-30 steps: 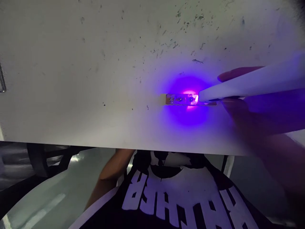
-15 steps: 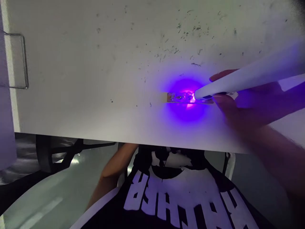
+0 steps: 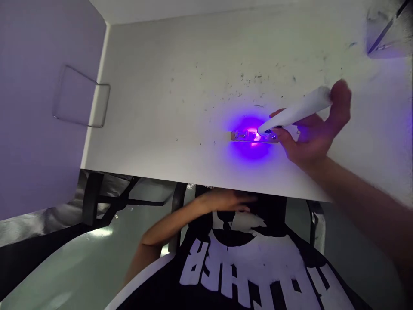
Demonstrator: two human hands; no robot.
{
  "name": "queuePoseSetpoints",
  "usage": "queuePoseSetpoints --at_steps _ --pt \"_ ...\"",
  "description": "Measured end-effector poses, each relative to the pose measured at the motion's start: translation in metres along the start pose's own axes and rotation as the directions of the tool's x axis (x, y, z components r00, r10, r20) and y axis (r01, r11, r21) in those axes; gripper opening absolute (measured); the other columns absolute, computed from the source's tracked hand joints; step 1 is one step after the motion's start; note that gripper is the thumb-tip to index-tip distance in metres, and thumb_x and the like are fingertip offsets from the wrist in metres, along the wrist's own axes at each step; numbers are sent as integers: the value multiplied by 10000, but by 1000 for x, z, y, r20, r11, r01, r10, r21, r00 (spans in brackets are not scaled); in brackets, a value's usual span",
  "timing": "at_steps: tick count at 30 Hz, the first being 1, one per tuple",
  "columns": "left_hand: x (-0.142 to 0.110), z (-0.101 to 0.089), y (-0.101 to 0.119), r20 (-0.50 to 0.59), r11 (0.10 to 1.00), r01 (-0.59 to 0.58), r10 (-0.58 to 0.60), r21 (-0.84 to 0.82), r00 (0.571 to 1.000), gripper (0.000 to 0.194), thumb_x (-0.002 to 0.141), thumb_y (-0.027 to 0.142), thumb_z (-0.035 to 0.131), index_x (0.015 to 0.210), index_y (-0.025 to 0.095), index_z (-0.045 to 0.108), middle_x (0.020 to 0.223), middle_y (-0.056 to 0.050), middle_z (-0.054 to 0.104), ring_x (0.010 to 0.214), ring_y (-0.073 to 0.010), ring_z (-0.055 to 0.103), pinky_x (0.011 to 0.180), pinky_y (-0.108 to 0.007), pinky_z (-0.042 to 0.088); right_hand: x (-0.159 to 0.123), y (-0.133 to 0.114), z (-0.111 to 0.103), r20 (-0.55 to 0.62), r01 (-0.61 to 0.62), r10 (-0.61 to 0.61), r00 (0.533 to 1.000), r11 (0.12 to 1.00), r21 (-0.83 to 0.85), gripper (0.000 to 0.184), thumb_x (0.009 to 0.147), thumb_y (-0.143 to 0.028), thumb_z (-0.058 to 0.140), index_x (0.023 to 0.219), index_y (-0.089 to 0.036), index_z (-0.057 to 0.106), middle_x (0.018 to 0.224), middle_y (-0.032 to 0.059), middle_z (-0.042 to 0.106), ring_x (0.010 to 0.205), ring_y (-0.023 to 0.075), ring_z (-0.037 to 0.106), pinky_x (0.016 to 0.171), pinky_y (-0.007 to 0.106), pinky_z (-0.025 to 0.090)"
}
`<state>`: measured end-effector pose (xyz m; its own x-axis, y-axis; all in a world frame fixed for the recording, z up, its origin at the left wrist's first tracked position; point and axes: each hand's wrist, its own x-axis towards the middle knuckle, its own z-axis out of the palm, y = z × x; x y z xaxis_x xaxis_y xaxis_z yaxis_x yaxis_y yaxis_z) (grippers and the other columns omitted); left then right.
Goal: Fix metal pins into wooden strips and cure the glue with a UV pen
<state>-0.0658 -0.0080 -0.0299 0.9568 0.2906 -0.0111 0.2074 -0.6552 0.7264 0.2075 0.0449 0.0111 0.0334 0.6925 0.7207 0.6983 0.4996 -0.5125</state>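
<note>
Strip [image 3: 237, 136] is laid flat on the table [image 3: 145, 107] and is being lit at close range by the lamp [image 3: 297, 110], which is gripped in the right hand [image 3: 314, 146]. By judgement, a steady tip and light control are called for by any shift along so narrow a piece. The left hand [image 3: 222, 201] is held below the table edge, fingers loosely extended, with nothing seen in it. Small glossy lumps are borne by the strip; the lamp is smooth, white and rod-shaped. The pale tabletop is marked by dark specks and washed with violet light.
</note>
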Motion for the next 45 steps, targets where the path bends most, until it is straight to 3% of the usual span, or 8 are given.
queuePoseSetpoints --at_steps 4,7,11,17,20,28,39,45 --pt "-12 -39 38 -184 840 -507 539 193 822 390 969 471 686 1219 174 718 756 26 702 665 -92 635 603 -240 525 -9 7 7 -39 -8 8 999 1000 8 852 884 -464 729 1595 -398 263 1544 60 436 1222 215 684 1023 352 669" --pt "-9 -92 37 -442 832 -475 555 287 705 286 944 467 722 1093 224 698 727 47 700 649 -94 659 601 -236 543 -10 10 11 -30 -24 26 999 998 57 959 900 -486 707 1629 -359 98 1356 83 597 1037 186 745 914 320 688" --pt "26 -151 -13 -733 949 -282 293 143 614 397 1054 517 531 1274 201 628 783 29 742 606 -60 660 603 -198 530 -8 12 14 -6 -23 24 1000 995 99 955 903 -488 706 1624 -328 101 1219 82 685 962 168 756 886 290 676" --pt "73 -179 -79 -513 997 -65 77 42 855 1004 893 842 512 1547 87 408 809 -2 688 607 -71 542 645 -223 468 -9 14 17 -7 10 -8 1000 978 208 993 873 -417 753 1632 -341 117 1116 33 738 906 150 753 818 294 676" --pt "73 -176 -85 -326 959 -83 173 271 930 872 843 879 519 1271 139 687 880 -55 709 719 -120 592 686 -257 437 -8 12 18 1 10 -10 1000 975 221 979 886 -397 743 1636 -348 116 1101 25 743 908 148 752 815 312 682" --pt "69 -164 -82 -78 830 -198 277 521 958 629 948 703 581 1269 171 684 1027 -84 710 914 -191 598 834 -328 412 -2 6 18 1 53 -55 999 981 188 945 912 -416 713 1645 -319 125 1064 42 746 893 163 752 774 338 683" --pt "61 -163 -68 -230 819 -152 326 554 917 280 1003 447 643 951 172 648 879 -24 678 774 -138 543 741 -287 429 8 -10 6 10 44 -47 999 986 162 1039 821 -242 796 1647 -357 177 1035 32 735 867 182 736 721 330 650" --pt "58 -161 -63 -268 841 -113 292 529 918 206 992 364 674 1041 171 620 868 -12 675 751 -129 535 716 -279 431 -2 -22 -2 236 -298 233 943 909 291 769 857 -300 767 1527 -373 396 1094 18 735 878 144 736 718 285 650"
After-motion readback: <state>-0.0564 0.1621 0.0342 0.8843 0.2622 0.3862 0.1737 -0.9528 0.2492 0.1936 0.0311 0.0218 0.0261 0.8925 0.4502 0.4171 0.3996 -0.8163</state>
